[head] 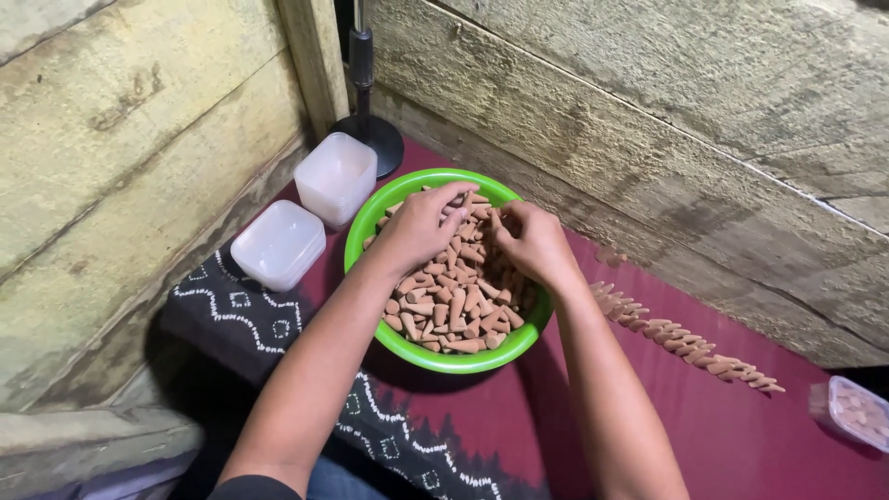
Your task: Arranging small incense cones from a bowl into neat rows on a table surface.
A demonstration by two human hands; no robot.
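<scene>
Both hands, the left hand (421,225) and the right hand (532,243), dig into the brown cones (454,306) in the green bowl (370,222), each grip half-closed, whether holding cones I cannot tell.

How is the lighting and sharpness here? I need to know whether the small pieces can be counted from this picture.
Head view: even, soft light on the green bowl and brown cones, which look sharp. Both hands, left and right, hide part of the pile. The lower left corner falls into dark shadow. The row of cones is slightly softer; the clear box at the right edge is cropped.
</scene>
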